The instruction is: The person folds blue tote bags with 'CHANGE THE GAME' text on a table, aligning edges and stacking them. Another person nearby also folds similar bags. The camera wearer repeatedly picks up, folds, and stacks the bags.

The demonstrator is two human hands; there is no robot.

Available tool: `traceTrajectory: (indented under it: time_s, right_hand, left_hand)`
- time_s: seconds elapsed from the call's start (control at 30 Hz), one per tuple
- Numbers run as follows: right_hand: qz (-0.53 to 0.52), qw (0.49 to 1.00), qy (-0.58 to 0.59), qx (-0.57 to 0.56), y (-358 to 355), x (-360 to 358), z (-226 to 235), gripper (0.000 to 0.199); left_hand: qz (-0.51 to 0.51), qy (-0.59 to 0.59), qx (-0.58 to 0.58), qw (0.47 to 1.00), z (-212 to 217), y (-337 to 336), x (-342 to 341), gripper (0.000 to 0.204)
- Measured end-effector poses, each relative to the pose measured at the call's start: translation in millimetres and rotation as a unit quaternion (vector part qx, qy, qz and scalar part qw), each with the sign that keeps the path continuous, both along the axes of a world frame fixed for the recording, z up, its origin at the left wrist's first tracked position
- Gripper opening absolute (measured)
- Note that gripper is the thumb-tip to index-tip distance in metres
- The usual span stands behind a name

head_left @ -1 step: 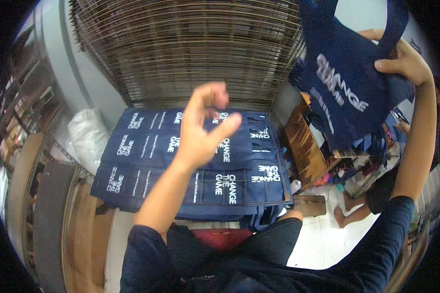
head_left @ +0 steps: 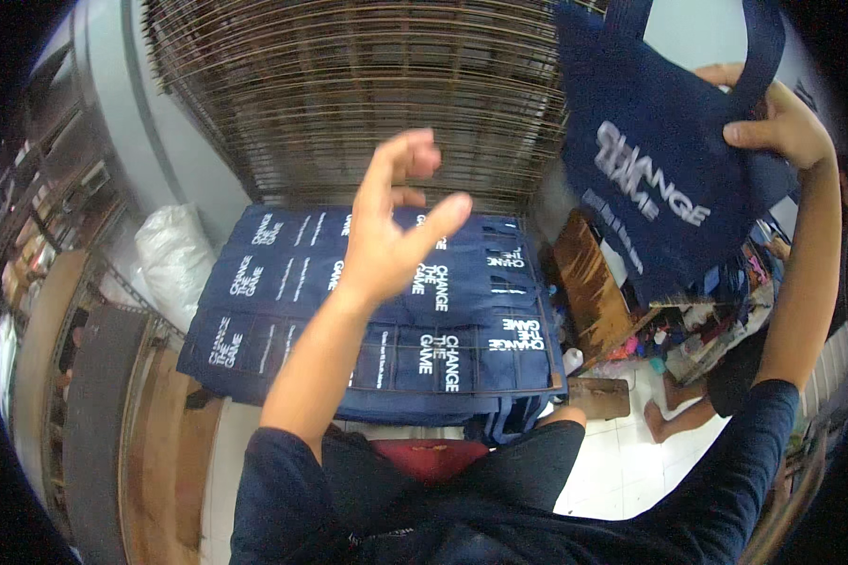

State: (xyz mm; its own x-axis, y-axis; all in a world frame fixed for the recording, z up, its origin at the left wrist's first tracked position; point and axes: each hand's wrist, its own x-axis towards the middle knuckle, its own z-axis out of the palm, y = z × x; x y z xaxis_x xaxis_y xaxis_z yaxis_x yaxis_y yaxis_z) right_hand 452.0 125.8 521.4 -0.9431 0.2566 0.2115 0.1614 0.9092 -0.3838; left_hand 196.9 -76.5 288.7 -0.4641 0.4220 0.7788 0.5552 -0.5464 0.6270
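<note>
Navy tote bag [head_left: 622, 113] at two o'clock, pinched in the right hand [head_left: 787, 130].
The left hand [head_left: 396, 231], empty, fingers parted, hovers near eleven o'clock over printed navy cloth [head_left: 457, 301]. The bag looks light and limp; gripping beside the strap [head_left: 764, 47] seems surest.

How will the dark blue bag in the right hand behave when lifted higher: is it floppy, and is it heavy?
The dark blue bag is probably floppy, since its handle curves like soft cloth. It seems light: the right hand alone holds it up.
</note>
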Motion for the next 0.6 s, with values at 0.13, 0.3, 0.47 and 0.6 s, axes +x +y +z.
traceTrajectory:
  time_s: [0.13, 0.3, 0.47, 0.6]
  right_hand:
    - [0.083, 0.993, -0.079, -0.01, -22, -29, -8, 0.06]
    - [0.158, 0.966, -0.147, -0.144, -34, -99, -75, 0.058]
    - [0.037, 0.979, -0.14, -0.142, 9, -113, -112, 0.071]
    - [-0.113, 0.961, 0.152, -0.202, 43, -93, -213, 0.059]
  left_hand:
    - [0.001, 0.047, -0.092, 0.995, 20, -13, -36, 0.089]
    - [-0.216, -0.057, -0.105, 0.969, -3, -49, -17, 0.042]
    - [-0.168, -0.162, -0.112, 0.966, -16, -53, -11, 0.031]
    - [-0.13, -0.214, -0.101, 0.963, -21, -56, -23, 0.033]
